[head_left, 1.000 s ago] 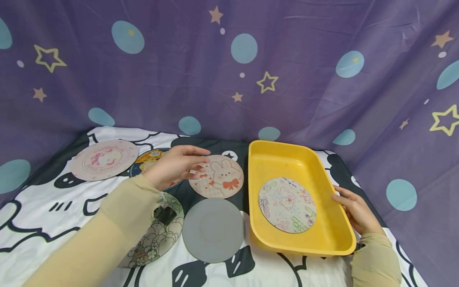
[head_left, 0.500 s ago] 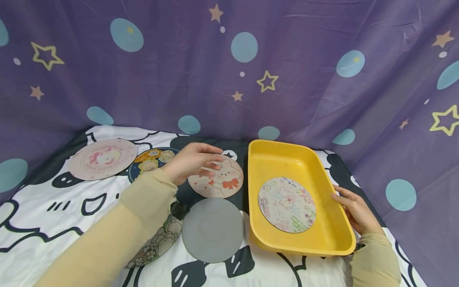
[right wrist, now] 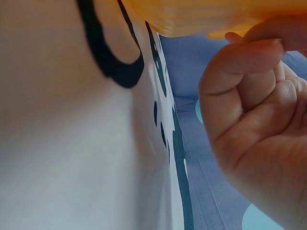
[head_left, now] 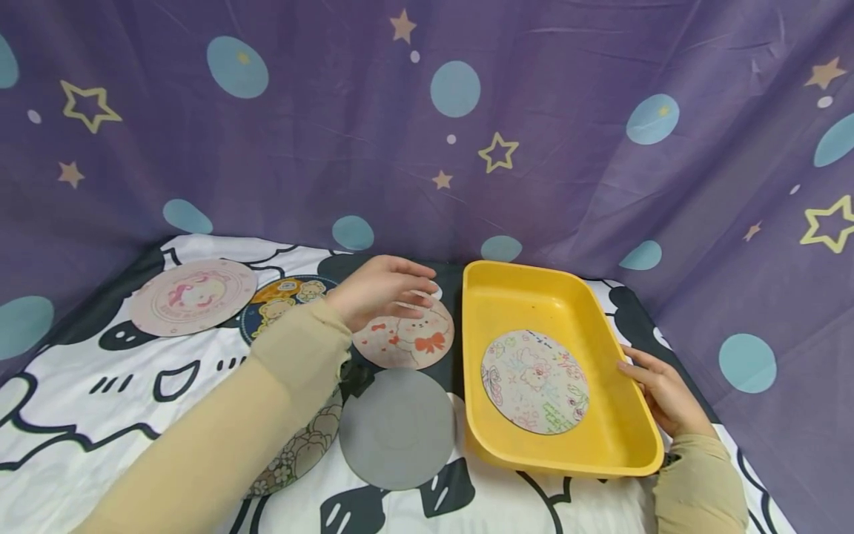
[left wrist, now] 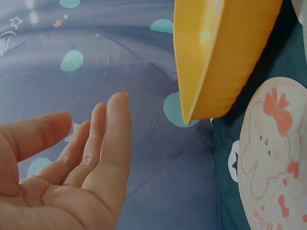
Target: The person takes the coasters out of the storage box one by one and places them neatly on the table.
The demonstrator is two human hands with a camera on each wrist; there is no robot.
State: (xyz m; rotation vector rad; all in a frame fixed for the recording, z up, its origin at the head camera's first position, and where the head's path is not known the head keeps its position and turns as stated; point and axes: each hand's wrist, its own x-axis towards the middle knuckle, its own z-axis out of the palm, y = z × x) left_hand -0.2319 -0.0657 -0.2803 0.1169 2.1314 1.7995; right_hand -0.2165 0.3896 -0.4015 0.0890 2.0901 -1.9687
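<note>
My left hand (head_left: 385, 289) hovers over the round pink rabbit mat (head_left: 400, 343), holding nothing. In the left wrist view its fingers are straight and the thumb stands apart, with the rabbit mat (left wrist: 273, 148) off to the right. My right hand (head_left: 667, 391) grips the right rim of a yellow tray (head_left: 534, 289), its fingers curled at the edge in the right wrist view. Inside the tray lies a round white mat (head_left: 534, 382) with coloured doodles. A plain grey round mat (head_left: 398, 430) lies left of the tray.
A pink round mat (head_left: 193, 297) lies at the far left, beside a dark blue one with bears (head_left: 273, 304). The left forearm partly covers a flowered round mat (head_left: 300, 452). Behind the black-and-white cloth (head_left: 87, 400) hangs a purple curtain (head_left: 373, 133).
My left hand has moved right and slightly away from me, over the rabbit mat, uncovering more of the blue mat. The right hand and the tray have stayed put.
</note>
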